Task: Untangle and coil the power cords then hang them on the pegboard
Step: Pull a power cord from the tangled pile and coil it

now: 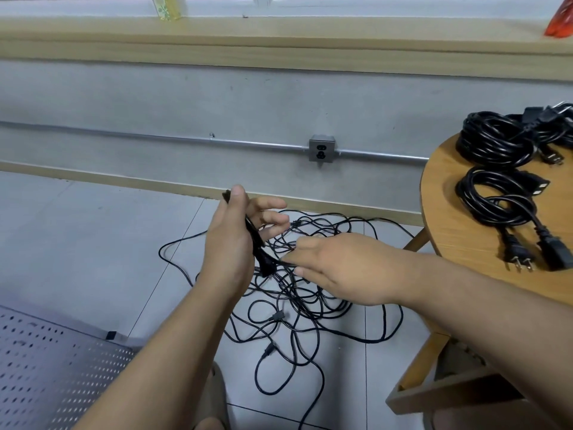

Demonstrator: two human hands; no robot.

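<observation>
Cords: your black tangle (279,317) lies on the floor (93,243).
Left hand (229,243): thumb clamps the plug end (265,266), fingers splayed.
Right hand (338,268): fingertips pinch that cord.
Handling: likely light, floppy, snag-prone; hold near the plug.

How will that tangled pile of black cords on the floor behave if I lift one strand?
Probably floppy: the tangled cords lie in loose, curling loops on the floor tiles. Likely to drag along together, since strands cross many times. The small plugs may snag in loops.
</observation>
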